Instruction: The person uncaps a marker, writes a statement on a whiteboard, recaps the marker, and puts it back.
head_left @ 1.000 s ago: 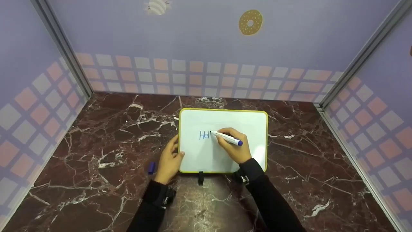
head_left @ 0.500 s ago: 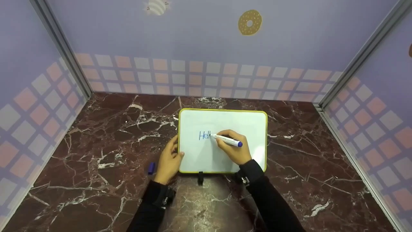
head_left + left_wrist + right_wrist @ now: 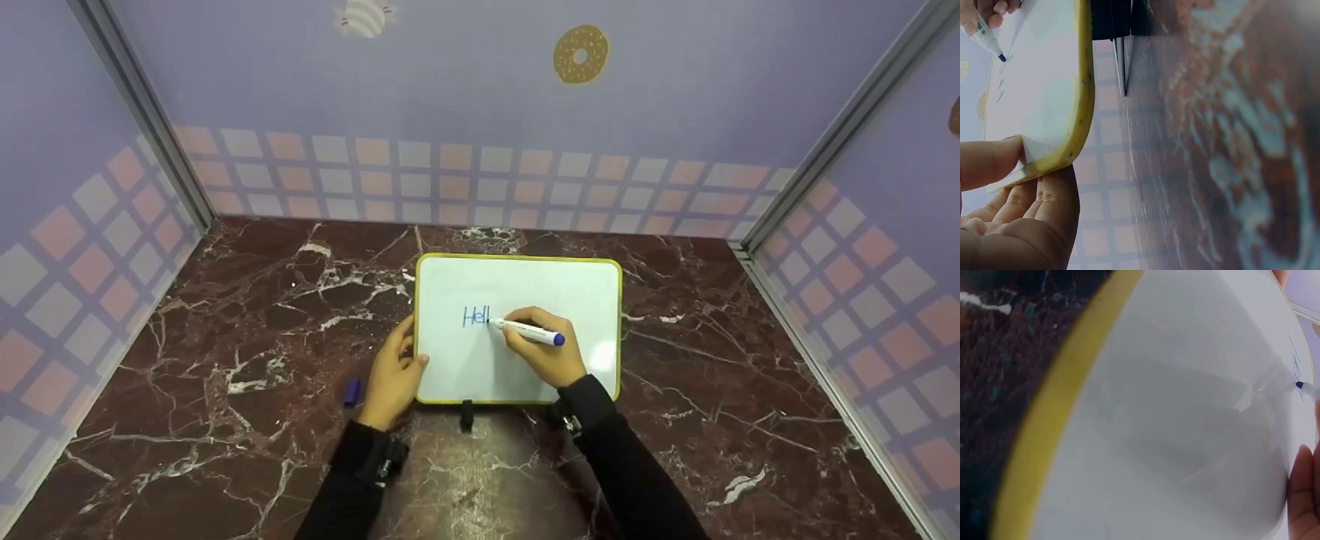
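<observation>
A whiteboard (image 3: pixel 457 367) with a yellow frame stands over the dark marble table. Blue handwriting (image 3: pixel 475 316) that reads "Hell" runs across its left half. My right hand (image 3: pixel 551 349) pinches a white marker (image 3: pixel 529 331) with a blue end, its dark tip right at the last letter. My left hand (image 3: pixel 394 375) grips the board's left edge; in the left wrist view the thumb (image 3: pixel 994 160) lies on the white face and the fingers (image 3: pixel 1044 214) go behind it. In the right wrist view the marker tip (image 3: pixel 1299 385) meets the blue strokes.
A purple-blue marker cap (image 3: pixel 352 392) lies on the marble table (image 3: pixel 255 450), left of my left hand. A black clip-like support (image 3: pixel 467 415) shows under the board's lower edge. Lilac panels (image 3: pixel 465 90) with a tile pattern stand at the back and both sides.
The marker tip has moved down, drawing the second "l" stroke, and my right hand has shifted slightly down with it. My left hand keeps its grip on the board.
</observation>
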### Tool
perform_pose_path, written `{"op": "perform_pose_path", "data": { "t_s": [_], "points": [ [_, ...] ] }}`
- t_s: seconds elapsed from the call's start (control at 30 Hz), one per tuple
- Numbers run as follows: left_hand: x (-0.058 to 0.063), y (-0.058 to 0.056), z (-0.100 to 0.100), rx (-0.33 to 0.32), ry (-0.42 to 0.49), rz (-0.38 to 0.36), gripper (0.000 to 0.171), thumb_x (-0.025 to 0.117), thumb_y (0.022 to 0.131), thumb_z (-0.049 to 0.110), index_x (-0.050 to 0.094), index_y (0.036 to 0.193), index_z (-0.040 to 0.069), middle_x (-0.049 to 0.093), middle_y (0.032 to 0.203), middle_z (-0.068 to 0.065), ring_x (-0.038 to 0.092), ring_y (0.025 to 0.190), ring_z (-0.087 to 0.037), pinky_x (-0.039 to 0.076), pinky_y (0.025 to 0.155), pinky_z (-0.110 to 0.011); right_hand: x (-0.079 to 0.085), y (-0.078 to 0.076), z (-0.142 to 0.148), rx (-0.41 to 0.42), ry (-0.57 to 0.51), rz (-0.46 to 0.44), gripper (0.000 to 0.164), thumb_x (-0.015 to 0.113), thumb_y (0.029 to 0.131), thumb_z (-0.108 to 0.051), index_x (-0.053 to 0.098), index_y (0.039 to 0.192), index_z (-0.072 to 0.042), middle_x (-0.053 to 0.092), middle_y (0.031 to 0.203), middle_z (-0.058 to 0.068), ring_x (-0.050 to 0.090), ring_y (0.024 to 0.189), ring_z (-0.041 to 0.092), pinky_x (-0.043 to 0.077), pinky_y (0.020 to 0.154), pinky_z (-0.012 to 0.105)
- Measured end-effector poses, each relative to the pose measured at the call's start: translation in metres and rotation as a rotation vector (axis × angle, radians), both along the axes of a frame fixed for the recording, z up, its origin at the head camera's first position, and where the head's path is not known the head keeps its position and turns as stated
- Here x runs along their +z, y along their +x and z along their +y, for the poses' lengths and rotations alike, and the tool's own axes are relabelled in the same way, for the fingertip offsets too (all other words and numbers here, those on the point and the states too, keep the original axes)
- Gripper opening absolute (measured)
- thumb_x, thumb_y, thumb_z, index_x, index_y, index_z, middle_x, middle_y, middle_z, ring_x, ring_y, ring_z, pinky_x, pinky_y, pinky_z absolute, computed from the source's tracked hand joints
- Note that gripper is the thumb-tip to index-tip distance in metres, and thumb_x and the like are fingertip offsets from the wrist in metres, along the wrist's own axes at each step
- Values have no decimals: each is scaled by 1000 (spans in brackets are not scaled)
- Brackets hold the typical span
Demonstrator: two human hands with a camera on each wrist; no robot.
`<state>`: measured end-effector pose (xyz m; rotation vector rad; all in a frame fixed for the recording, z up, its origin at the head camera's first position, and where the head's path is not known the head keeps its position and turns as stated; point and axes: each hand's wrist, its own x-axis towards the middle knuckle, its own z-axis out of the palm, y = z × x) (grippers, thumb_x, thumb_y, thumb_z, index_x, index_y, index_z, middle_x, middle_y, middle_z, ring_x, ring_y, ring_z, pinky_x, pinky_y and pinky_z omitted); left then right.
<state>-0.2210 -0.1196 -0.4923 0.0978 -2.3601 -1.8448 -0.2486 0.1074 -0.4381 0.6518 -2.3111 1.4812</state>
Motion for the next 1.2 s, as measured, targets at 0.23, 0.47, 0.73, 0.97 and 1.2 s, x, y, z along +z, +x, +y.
{"op": "perform_pose_path", "data": {
  "t_s": [0.23,0.47,0.73,0.97,1.2],
  "points": [
    [0,1,0,-17,-4,7,65,54,92,-5,33,152,9,54,138,-24,66,103,-35,56,87,-44,-1,0,0,-7,-4,-12,10,67,84,6,72,93,5,73,82,15,58,64,6,47,60,19],
    [-1,0,0,-16,-5,5,65,53,93,-6,32,153,9,53,139,-23,64,109,-35,55,90,-44,-2,0,1,-24,-18,2,9,69,83,6,72,91,5,73,82,17,58,65,4,47,60,18],
    [-3,-1,-1,0,-5,-5,66,54,92,-6,35,152,12,55,138,-23,65,107,-34,56,88,-43,0,-2,6,-61,-64,1,7,71,82,5,72,89,6,72,82,18,57,66,5,46,61,17],
    [-2,-1,0,-3,-2,-6,66,54,92,-6,34,152,12,53,139,-23,64,109,-35,56,89,-43,1,-5,5,-66,-47,1,9,71,84,2,72,92,5,73,87,17,59,69,7,47,63,18],
    [0,0,-1,-21,4,5,65,53,93,-6,33,153,10,54,138,-24,66,104,-35,57,86,-43,3,-6,3,-61,-39,22,9,71,84,2,72,93,5,73,87,17,60,69,9,48,63,18]
  ]
}}
